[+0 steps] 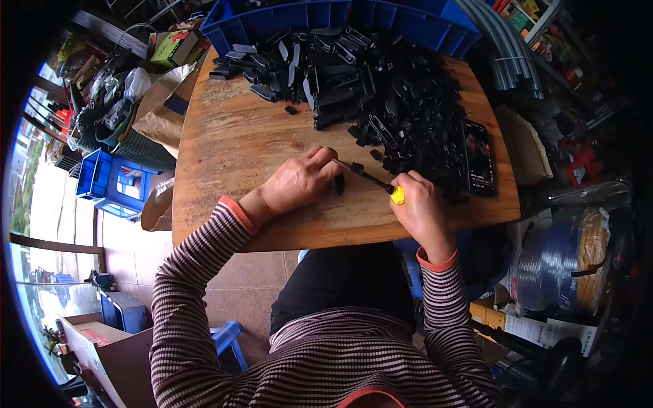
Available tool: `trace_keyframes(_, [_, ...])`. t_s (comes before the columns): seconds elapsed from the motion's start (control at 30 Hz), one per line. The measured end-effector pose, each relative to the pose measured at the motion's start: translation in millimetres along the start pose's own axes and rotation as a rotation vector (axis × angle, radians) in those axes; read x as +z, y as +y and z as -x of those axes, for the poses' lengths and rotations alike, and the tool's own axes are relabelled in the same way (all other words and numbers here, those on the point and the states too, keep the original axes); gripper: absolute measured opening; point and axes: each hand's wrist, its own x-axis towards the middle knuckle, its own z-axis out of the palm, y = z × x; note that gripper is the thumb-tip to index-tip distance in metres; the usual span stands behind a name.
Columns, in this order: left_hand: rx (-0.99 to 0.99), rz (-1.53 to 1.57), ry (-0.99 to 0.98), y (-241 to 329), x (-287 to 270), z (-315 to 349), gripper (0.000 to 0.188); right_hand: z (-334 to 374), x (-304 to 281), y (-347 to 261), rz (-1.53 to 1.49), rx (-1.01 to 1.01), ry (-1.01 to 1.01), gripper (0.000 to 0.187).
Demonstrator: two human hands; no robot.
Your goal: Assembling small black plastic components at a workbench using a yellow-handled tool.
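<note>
Cluttered workroom space is seen on both sides of the grips, and beneath them a wooden table point(228, 156) is spread. Its far part, beyond both grips, is covered by a heap of black plastic parts point(340, 78), whose near edge is brought close to the right-hand grip. Well right of that grip, a plastic-wrapped spool point(554, 265) and, farther off, bundled grey tubes point(510, 61) are seen. A dark phone point(479, 160) is laid just beside the heap, right of the right-hand grip.

Blue bins point(425, 27) are set behind the heap, farthest from the grips; their contents cannot be made out. Well left of the left-hand grip, a cardboard box point(112, 360), a brown paper bag point(160, 119) and a blue crate point(119, 180) are placed.

Both forearms are angled inward over the near edge. The left hand point(299, 178) is turned inward, its fingers closed on a small black piece point(339, 185), mostly hidden under the fingertips. By the right hand point(420, 204), a slim tool point(373, 179) with a yellow handle part is gripped, its tip pointed at the left fingertips.
</note>
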Motion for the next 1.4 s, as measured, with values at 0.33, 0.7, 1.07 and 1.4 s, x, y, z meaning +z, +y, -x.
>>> trace_keyframes(0.33, [0.051, -0.084, -0.010, 45, -12, 10, 0.040, -15, 2, -12, 0.038, -0.047, 0.063, 0.021])
trace_keyframes(0.7, [0.122, -0.075, -0.078, 54, 15, -3, 0.045, -53, -2, -1, -0.135, -0.077, -0.034, 0.022])
trace_keyframes(1.07, [0.092, -0.087, -0.041, 58, 22, -8, 0.044, -58, 5, -5, -0.062, -0.256, -0.027, 0.023])
trace_keyframes(1.4, [0.096, -0.066, -0.007, 60, 19, -9, 0.035, -55, 9, -8, 0.041, -0.321, -0.047, 0.020])
